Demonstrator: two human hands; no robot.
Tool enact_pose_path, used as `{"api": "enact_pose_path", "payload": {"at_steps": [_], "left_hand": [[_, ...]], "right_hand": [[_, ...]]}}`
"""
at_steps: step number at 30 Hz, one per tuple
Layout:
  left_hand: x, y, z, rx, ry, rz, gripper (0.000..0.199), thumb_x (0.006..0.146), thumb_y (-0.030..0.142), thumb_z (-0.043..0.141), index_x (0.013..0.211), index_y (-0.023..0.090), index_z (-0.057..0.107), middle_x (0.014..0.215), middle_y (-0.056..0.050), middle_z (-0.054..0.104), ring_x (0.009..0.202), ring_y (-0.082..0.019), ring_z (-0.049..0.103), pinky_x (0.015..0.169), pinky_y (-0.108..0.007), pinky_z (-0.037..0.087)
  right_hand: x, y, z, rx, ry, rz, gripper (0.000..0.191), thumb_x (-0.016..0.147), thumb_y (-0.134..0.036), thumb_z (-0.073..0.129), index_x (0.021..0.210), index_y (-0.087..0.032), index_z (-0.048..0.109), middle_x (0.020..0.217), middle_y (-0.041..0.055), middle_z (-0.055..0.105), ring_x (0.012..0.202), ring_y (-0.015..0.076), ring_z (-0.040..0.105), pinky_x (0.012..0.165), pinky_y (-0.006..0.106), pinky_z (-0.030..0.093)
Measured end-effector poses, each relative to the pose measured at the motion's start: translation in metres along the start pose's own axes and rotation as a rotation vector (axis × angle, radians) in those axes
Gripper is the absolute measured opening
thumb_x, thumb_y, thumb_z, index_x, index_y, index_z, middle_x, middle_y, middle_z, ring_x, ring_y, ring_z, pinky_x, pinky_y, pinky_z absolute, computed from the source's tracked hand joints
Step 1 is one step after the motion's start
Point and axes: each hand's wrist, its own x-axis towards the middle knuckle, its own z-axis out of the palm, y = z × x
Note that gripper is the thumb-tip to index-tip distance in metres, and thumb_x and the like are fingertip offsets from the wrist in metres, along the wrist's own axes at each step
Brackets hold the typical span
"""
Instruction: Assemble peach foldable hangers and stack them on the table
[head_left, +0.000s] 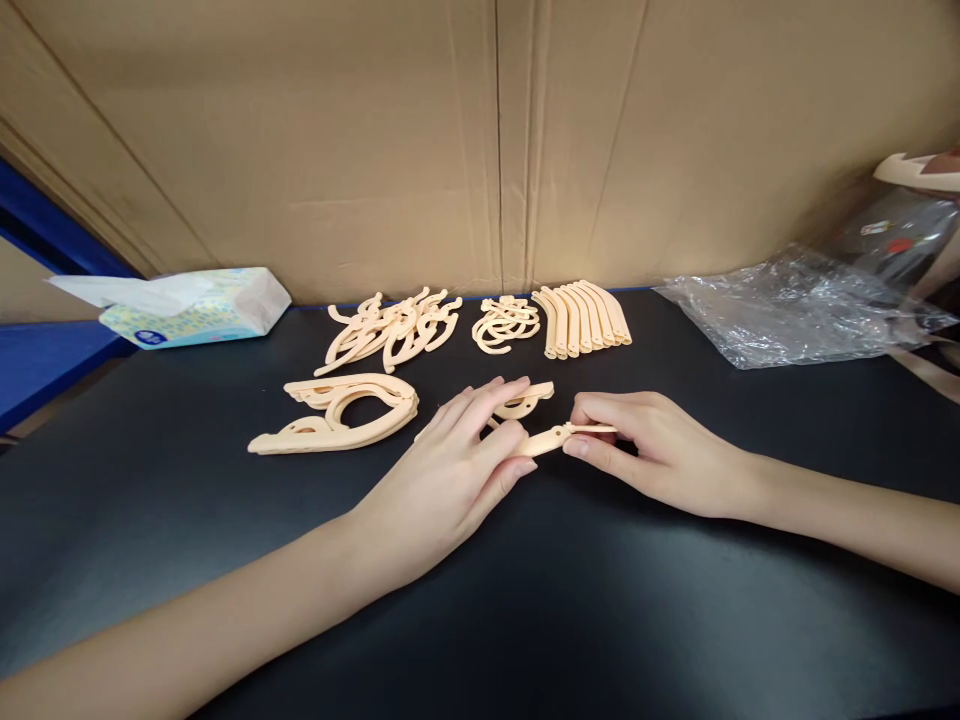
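Black table [480, 640]: back edge meets a cardboard wall [300, 130]; front edge out of view.
Back row: tissue pack [187, 322] at far left, then loose parts [405, 325], hooks [491, 348], bars [585, 320] side by side, and a crinkled plastic bag [795, 315] toward the right edge.
Room: dark surface in front of both hands, down to the bottom of view; a narrower band between them and the back row.
Left side: hanger [352, 437] lying flat, just beside the left hand [450, 450].
Left hand: palm down, thumb and forefinger closed on the frame [540, 442], other fingers spread across it.
Right hand [667, 450]: thumb and forefinger pinched on a thin strip [596, 429].
Frame: mid-table, mostly covered, two limbs showing past the fingers.
Strip: between the hands, tip at the frame's right end; whether joined, cannot tell.
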Motion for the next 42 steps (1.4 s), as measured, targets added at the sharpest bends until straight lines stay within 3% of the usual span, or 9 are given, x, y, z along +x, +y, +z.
{"api": "enact_pose_path", "payload": {"at_steps": [5, 14, 22, 27, 34, 42], "left_hand": [[0.001, 0.001, -0.001, -0.008, -0.004, -0.016, 0.021, 0.101, 0.027, 0.037, 0.092, 0.017, 0.053, 0.143, -0.012, 0.042, 0.129, -0.027, 0.044, 0.103, -0.046, 0.043], [0.003, 0.004, -0.004, 0.090, -0.014, -0.003, 0.023, 0.100, 0.028, 0.038, 0.093, 0.017, 0.057, 0.142, -0.013, 0.045, 0.121, -0.029, 0.047, 0.096, -0.048, 0.043], [0.002, 0.003, -0.002, 0.097, -0.003, 0.032, 0.023, 0.100, 0.028, 0.039, 0.094, 0.017, 0.058, 0.140, -0.011, 0.047, 0.117, -0.028, 0.049, 0.094, -0.046, 0.042], [0.001, 0.003, -0.002, 0.037, -0.025, 0.015, 0.023, 0.100, 0.026, 0.038, 0.098, 0.017, 0.059, 0.140, -0.012, 0.046, 0.119, -0.028, 0.047, 0.095, -0.046, 0.042], [-0.001, 0.001, -0.002, 0.007, -0.039, 0.021, 0.023, 0.100, 0.025, 0.037, 0.102, 0.017, 0.059, 0.137, -0.012, 0.047, 0.120, -0.028, 0.046, 0.096, -0.047, 0.041], [0.001, 0.001, -0.003, -0.009, -0.041, 0.011, 0.024, 0.100, 0.026, 0.038, 0.094, 0.018, 0.059, 0.137, -0.010, 0.048, 0.119, -0.027, 0.047, 0.096, -0.046, 0.042]], "right_hand": [[0.001, -0.002, 0.001, -0.005, -0.009, 0.048, 0.035, 0.097, -0.047, 0.042, 0.074, -0.021, 0.042, 0.063, -0.0055, 0.046, 0.054, 0.0096, 0.041, 0.052, 0.023, 0.030], [0.002, 0.000, -0.001, 0.076, -0.068, -0.006, 0.034, 0.099, -0.044, 0.041, 0.074, -0.022, 0.042, 0.061, -0.0062, 0.045, 0.052, 0.0097, 0.042, 0.051, 0.023, 0.028], [0.003, -0.002, -0.005, 0.077, -0.164, -0.074, 0.024, 0.102, -0.038, 0.036, 0.101, -0.020, 0.053, 0.072, -0.0033, 0.055, 0.059, 0.0112, 0.048, 0.056, 0.023, 0.033], [0.000, 0.001, -0.001, -0.072, -0.138, -0.119, 0.032, 0.103, -0.040, 0.029, 0.090, -0.019, 0.050, 0.069, -0.0021, 0.054, 0.052, 0.0116, 0.047, 0.051, 0.024, 0.031], [0.000, 0.005, 0.004, -0.280, -0.079, -0.182, 0.036, 0.103, -0.040, 0.023, 0.091, -0.018, 0.049, 0.071, 0.0011, 0.060, 0.051, 0.0132, 0.052, 0.048, 0.025, 0.028], [-0.002, 0.002, 0.005, -0.440, 0.034, -0.295, 0.038, 0.104, -0.034, 0.023, 0.078, -0.019, 0.047, 0.061, -0.0010, 0.055, 0.046, 0.0119, 0.049, 0.046, 0.026, 0.025]]}}
